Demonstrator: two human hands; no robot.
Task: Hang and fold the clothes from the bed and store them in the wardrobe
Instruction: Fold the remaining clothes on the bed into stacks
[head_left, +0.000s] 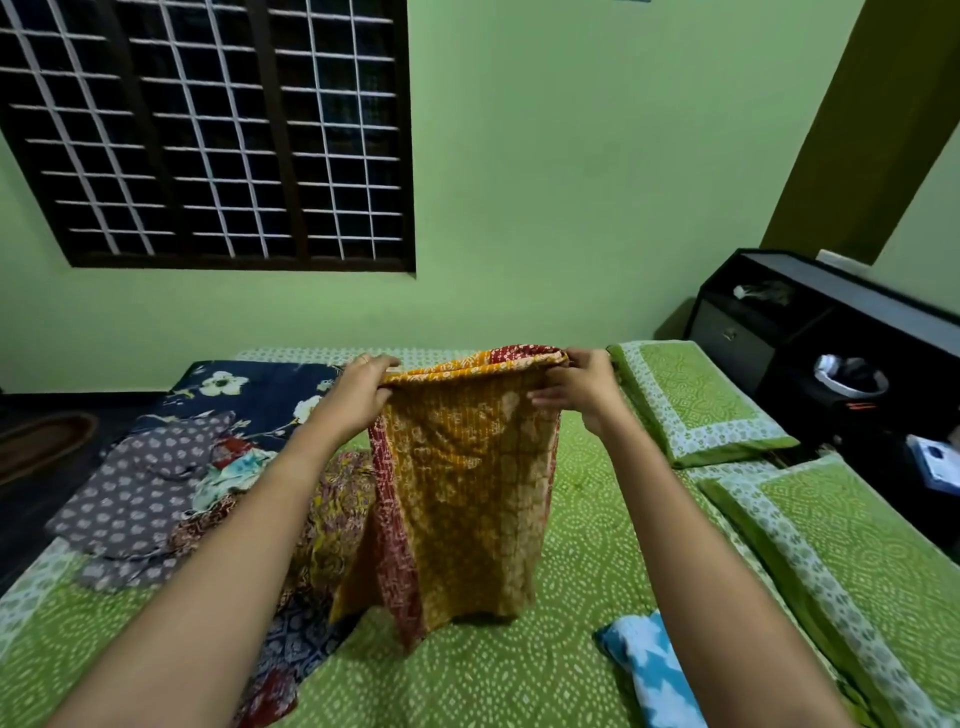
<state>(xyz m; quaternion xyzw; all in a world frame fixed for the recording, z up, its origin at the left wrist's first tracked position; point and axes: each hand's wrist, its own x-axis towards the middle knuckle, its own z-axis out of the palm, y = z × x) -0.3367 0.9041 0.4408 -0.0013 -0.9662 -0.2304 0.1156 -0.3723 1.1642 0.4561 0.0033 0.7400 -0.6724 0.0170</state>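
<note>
As L hand (358, 395), R hand (582, 389) grip 1 garment (462, 493), 2 pillows (701, 400) (857, 561) rt.

Matt mustard-and-red printed cotton-like cloth garment (462, 467) hangs softly creased from both hands, above the matt green dotted cloth bedsheet (582, 545).

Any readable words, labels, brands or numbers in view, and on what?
No text can be read.
The yellow garment held by the left hand and right hand: pattern only, no label showing.
The blue-and-white box at far right: any print is too blurred to read.
</note>
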